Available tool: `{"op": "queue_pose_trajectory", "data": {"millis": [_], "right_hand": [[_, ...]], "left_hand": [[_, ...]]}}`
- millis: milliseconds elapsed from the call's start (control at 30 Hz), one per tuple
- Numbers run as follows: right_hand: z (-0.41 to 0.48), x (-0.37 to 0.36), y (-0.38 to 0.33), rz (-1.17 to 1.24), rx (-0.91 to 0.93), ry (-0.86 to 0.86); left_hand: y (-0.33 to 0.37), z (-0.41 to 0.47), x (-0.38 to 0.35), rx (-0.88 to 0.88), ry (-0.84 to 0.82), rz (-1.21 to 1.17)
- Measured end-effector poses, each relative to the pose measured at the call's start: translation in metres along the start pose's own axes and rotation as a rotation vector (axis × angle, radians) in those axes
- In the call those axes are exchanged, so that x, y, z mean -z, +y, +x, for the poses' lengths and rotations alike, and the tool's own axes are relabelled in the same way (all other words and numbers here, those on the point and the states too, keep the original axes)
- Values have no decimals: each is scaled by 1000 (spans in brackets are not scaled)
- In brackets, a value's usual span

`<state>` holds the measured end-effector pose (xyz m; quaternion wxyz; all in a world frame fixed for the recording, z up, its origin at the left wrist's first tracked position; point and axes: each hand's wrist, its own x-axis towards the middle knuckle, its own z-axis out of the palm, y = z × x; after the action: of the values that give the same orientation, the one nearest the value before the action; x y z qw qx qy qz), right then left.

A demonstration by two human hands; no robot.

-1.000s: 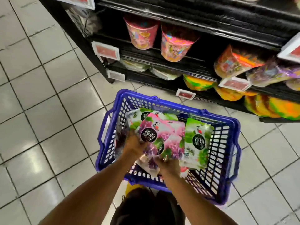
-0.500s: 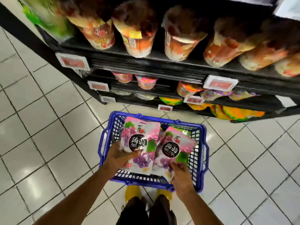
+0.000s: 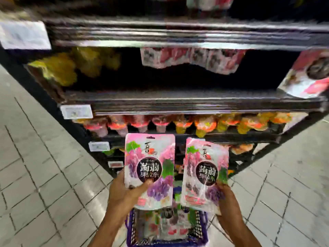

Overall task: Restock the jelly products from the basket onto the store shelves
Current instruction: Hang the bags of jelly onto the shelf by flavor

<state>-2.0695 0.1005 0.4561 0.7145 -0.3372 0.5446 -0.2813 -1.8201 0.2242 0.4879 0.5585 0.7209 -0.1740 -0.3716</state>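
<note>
Holding two grape jelly pouches up toward the shelves, one per hand. Left hand [image 3: 124, 191] grasps the left pouch [image 3: 149, 171] by its lower edge, thumb across the front; right hand [image 3: 227, 196] grips the right pouch [image 3: 206, 173] at its lower right corner, and it looks like a small stack rather than a single one. Both pouches upright, faces out, just beside each other, not touching.

Basket [image 3: 167, 227] on the floor below the hands, more pouches lying in it.

Judgement: the likely slot is the dark gap on the middle shelf [image 3: 178, 102], under the hanging pink packs [image 3: 190, 59] of similar print. Best to seat one hand's load first, label forward, then the other; two at once risks a slip.

Around, left to right: yellow bags [image 3: 60, 68] on the same shelf, a row of jelly cups [image 3: 187, 123] one shelf down, a leaning pink pouch [image 3: 308, 75] at far right that a careless push could topple. View is blurred; price tags unreadable.
</note>
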Motion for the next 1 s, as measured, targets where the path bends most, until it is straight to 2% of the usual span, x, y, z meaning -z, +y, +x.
{"op": "queue_pose_trajectory", "data": {"millis": [200, 367, 700, 1000], "right_hand": [[-77, -12, -120, 14, 439, 28], [-113, -3, -200, 18, 666, 37], [-125, 39, -293, -38, 833, 73], [-105, 81, -363, -56, 946, -13]], "left_hand": [[138, -49, -6, -295, -94, -34], [219, -73, -27, -492, -125, -66], [296, -77, -94, -640, -138, -132], [331, -74, -164, -695, -59, -168]]}}
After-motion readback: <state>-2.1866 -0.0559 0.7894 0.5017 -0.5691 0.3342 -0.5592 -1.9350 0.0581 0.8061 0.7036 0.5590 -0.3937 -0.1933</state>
